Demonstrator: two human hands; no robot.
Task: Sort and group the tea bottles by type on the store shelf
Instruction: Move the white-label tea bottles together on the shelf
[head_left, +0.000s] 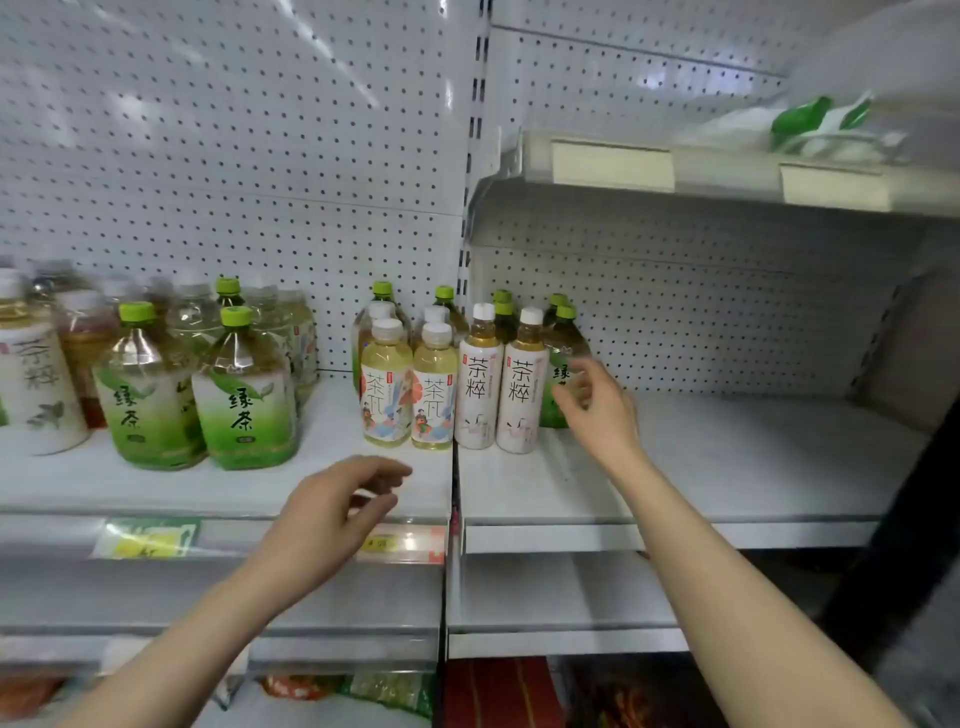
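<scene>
At 9 o'clock on the shelf stand two green-label tea bottles; my left hand hovers at 6 o'clock over the front edge, grip apart and empty. At centre stand two illustrated-label bottles, then two white-label bottles. My right hand, at 3 o'clock, grip apart, reaches a green-capped bottle; contact unclear.

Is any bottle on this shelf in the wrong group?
Yes. One white-label tea bottle stands at the far left beside the green tea bottles, apart from its two matching bottles in the middle. Nothing looks spilled or tipped.
</scene>
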